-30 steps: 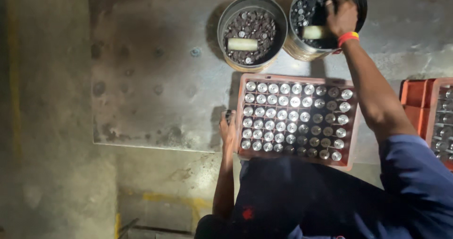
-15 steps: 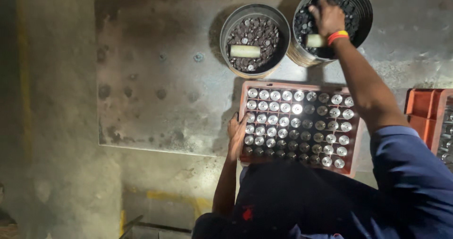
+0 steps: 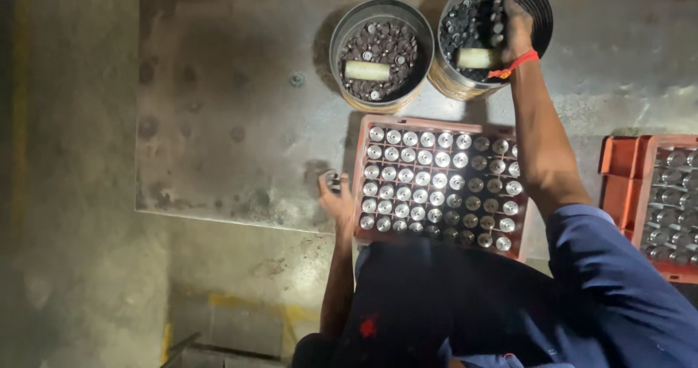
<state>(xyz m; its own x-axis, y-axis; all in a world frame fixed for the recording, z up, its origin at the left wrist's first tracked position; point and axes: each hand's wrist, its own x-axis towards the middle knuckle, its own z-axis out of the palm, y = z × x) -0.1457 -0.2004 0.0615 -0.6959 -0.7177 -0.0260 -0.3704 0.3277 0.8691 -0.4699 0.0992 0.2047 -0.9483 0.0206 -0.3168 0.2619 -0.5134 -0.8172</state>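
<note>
My right hand (image 3: 518,28), with a red band at the wrist, reaches into the right metal bucket (image 3: 536,4) of small dark metal parts, fingers down among them beside a pale cylinder (image 3: 476,57). Whether it holds any parts is hidden. My left hand (image 3: 336,202) rests at the left edge of an orange crate (image 3: 359,142) and pinches a small round metal part (image 3: 333,182). The crate holds rows of shiny metal cylinders (image 3: 429,182) standing upright in its cells.
A second metal bucket (image 3: 347,30) of dark parts with a pale cylinder (image 3: 366,70) on top stands left of the first. Another orange crate (image 3: 619,179) of cylinders lies at the right. All sit on a worn grey metal plate (image 3: 218,121) above a concrete floor.
My right hand has stayed in the right bucket, shifting slightly among the parts. The left hand keeps to the crate's left edge. The view has shifted a little.
</note>
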